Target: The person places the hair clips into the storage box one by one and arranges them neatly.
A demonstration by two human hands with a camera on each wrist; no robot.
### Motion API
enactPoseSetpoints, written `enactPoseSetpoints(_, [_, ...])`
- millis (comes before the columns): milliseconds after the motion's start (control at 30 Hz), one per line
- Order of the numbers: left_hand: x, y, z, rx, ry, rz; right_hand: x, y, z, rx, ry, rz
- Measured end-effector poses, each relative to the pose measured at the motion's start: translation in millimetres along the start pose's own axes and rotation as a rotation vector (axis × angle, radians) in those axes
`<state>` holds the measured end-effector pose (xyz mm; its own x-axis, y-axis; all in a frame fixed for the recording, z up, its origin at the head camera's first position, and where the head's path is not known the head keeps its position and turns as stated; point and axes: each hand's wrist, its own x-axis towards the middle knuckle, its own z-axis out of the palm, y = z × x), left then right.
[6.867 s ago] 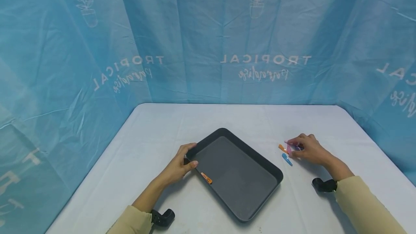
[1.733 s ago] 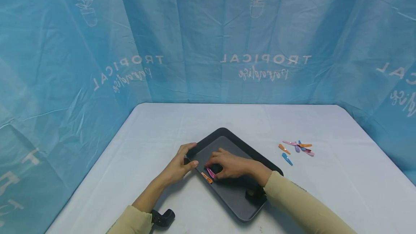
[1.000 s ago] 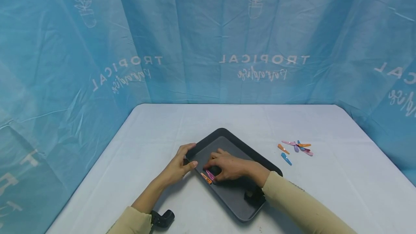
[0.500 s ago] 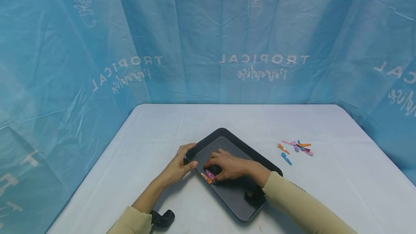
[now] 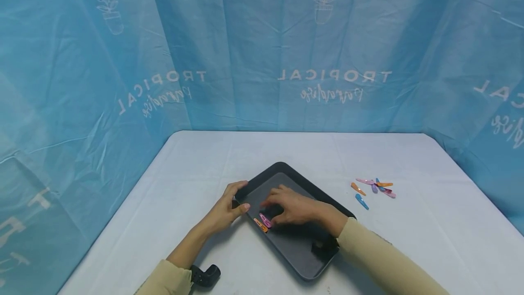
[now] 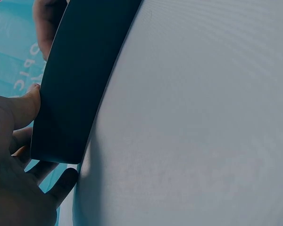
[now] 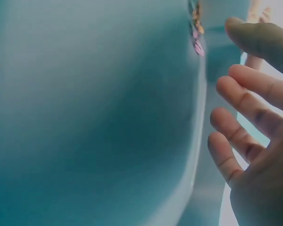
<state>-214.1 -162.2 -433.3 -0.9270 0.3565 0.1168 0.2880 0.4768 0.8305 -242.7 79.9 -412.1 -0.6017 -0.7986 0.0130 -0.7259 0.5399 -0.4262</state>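
Note:
My left hand grips the left corner of a dark grey baking tray; in the left wrist view its thumb lies at the rim, other fingers around the outside. Inside the tray, against the near-left wall, a magenta snap hair clip lies beside an orange hair clip, nearly parallel. Just right of them my right hand hovers over the tray, thumb and fingers apart. The right wrist view shows nothing between its fingers, with the magenta clip lying away from them.
On the white-covered table, right of the tray, a loose orange clip and a blue clip lie near a small pile of several coloured clips. A blue printed curtain hangs behind and at the sides.
The right hand brought the magenta clip from the pile into the tray and laid it beside the orange one. Now its fingers have let go and drawn slightly right. The left hand stays put.

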Motion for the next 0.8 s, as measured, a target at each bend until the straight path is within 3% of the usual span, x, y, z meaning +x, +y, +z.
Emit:
enactPoseSetpoints(500, [-0.1, -1.0, 0.2, -0.013, -0.001, 0.009, -28.0, 4, -39, 0.071, 0.164, 0.037])
enactPoseSetpoints(800, [-0.8, -1.1, -0.1, -0.020, -0.006, 0.005, -52.1, 14, -61, 0.049, 0.313, 0.063])
